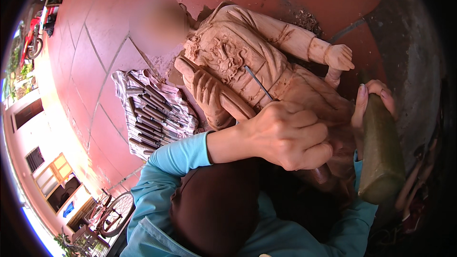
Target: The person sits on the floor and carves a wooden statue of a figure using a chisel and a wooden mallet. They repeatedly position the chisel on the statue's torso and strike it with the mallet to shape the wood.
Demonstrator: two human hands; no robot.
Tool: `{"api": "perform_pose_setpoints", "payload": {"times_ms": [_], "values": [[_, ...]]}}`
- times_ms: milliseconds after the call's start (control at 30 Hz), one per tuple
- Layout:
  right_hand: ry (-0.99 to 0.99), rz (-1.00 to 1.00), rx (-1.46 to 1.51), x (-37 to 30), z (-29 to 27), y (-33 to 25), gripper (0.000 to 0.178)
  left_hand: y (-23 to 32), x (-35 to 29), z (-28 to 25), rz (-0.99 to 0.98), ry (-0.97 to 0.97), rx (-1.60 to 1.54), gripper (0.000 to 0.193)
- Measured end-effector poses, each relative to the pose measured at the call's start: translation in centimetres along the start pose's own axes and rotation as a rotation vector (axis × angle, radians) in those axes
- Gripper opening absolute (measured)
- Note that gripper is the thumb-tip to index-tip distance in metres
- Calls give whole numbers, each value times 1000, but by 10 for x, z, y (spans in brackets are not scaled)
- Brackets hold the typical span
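A carved wooden figure [266,66] in a draped robe lies on its back, with a raised relief on its chest and a long object in one carved hand. My left hand [285,135] is wrapped round the handle of a carving chisel [258,83]. The chisel's thin metal shaft slants up to the left, its tip at the robe beside the relief; whether it touches the wood I cannot tell. My right hand [374,96] grips a thick, greenish wooden mallet [383,154] at its upper end, to the right of the chisel handle and apart from it.
Several chisels with brown handles [152,114] lie on a striped cloth [121,90] left of the figure. Wood shavings [307,20] are scattered beside the carved arm on the red tiled floor [109,33]. A bicycle [114,214] stands lower left, and a red motorbike [32,43] farther off.
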State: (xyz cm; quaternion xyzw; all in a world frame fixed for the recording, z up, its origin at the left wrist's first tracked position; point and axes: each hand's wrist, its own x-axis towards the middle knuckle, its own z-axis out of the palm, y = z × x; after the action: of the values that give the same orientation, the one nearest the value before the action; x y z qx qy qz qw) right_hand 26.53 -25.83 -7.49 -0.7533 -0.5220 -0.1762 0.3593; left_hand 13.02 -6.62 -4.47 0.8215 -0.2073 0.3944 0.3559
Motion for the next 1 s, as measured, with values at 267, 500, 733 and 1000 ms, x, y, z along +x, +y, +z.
{"api": "perform_pose_setpoints", "payload": {"times_ms": [267,500,733,1000], "values": [[31,-10,28,-6,5,3,54,-6,0,1,18,29,63,37],[100,-33,103,8,9,-7,54,7,2,-5,92,-11,134,37],[96,-42,82,6,10,-7,53,0,10,-10,-5,38,24,35],[79,6,97,0,4,-6,48,-3,0,-3,38,-12,44,36]]}}
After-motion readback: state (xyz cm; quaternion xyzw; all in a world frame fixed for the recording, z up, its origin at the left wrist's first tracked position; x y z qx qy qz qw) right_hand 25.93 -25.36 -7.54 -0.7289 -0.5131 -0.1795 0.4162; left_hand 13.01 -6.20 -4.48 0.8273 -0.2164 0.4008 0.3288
